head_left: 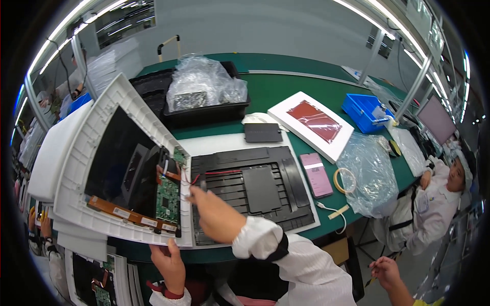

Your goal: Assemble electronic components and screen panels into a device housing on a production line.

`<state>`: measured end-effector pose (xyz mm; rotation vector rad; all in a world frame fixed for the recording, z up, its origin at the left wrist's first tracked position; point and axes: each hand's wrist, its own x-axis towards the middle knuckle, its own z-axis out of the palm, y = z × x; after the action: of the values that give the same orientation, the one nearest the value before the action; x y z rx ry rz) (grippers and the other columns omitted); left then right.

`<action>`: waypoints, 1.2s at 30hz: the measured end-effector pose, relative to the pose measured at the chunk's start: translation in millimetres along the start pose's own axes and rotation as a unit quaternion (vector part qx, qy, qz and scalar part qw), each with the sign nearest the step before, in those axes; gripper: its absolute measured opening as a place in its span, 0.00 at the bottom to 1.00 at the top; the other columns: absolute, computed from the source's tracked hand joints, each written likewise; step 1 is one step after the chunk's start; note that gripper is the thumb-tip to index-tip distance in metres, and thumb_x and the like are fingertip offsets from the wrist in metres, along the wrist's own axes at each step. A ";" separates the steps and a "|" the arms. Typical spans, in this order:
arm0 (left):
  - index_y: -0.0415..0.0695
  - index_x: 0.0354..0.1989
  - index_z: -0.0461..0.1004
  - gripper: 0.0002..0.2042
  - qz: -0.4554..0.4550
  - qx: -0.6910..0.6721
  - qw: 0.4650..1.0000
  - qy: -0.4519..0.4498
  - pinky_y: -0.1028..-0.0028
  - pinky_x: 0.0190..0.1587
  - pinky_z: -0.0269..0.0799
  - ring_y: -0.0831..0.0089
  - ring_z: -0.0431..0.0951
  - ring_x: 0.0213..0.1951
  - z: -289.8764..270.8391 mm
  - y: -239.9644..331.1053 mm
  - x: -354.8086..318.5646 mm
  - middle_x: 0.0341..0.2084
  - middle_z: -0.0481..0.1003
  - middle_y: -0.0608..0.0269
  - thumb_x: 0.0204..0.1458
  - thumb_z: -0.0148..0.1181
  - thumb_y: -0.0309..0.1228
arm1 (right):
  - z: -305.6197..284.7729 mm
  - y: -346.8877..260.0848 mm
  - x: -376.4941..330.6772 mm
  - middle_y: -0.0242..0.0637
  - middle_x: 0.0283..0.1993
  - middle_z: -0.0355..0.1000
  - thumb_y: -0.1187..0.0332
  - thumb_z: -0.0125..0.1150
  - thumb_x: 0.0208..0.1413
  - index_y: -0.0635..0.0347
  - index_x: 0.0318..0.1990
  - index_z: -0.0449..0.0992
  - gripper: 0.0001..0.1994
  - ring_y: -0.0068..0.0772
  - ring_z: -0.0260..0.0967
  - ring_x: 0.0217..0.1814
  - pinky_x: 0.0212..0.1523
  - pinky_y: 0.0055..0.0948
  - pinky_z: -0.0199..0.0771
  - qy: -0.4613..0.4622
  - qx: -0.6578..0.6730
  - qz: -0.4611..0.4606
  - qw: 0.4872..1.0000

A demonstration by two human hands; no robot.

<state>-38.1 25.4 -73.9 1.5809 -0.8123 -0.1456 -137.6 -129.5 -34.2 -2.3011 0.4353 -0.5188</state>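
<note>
A white foam tray [109, 109] stands tilted at the left, with a black display panel [115, 153] lying in it. A green circuit board [168, 199] and an orange flex strip [109, 208] sit on the panel's back. My left hand [169, 265] grips the tray's lower edge from below. My right hand [214, 214] reaches across the black moulded fixture [255, 188]. Its fingertips are pinched at the red and black wire [217, 173] beside the circuit board.
On the green table lie a pink phone [316, 174], a tape roll [345, 179] on a clear bag, a foam tray with a red sheet [311, 123], a blue bin [363, 109] and a black crate of bagged parts [204, 92]. A co-worker [439, 199] sits at the right.
</note>
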 end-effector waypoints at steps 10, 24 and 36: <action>0.31 0.49 0.60 0.15 -0.010 -0.037 0.999 -0.026 0.76 0.41 0.65 0.74 0.69 0.36 -0.9 -3.6 -2.4 0.38 0.70 0.55 0.57 0.48 0.27 | -23.8 -15.4 -156.4 0.48 0.61 0.59 0.83 0.46 0.47 0.69 0.62 0.45 0.31 0.50 0.46 0.68 0.66 0.39 0.45 0.024 0.133 0.049 0.990; 0.34 0.49 0.64 0.16 0.075 0.148 0.978 -0.122 0.69 0.35 0.73 0.57 0.78 0.31 22.9 39.6 -5.7 0.32 0.74 0.46 0.52 0.52 0.23 | -62.9 -13.6 -214.4 0.40 0.60 0.62 0.81 0.47 0.50 0.63 0.61 0.48 0.29 0.43 0.60 0.61 0.59 0.29 0.56 0.184 0.118 0.156 0.963; 0.47 0.50 0.67 0.26 0.328 0.423 0.808 -0.246 0.66 0.35 0.75 0.54 0.75 0.44 45.9 58.0 -13.7 0.47 0.71 0.54 0.38 0.66 0.27 | -62.7 14.3 -234.1 0.50 0.60 0.59 0.80 0.47 0.49 0.66 0.61 0.50 0.29 0.44 0.54 0.65 0.63 0.32 0.50 0.349 0.113 0.199 0.909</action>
<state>-96.4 -2.2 -35.3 1.9858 -1.9938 0.3881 -371.8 -70.6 -59.0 -1.6795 1.0959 -1.1123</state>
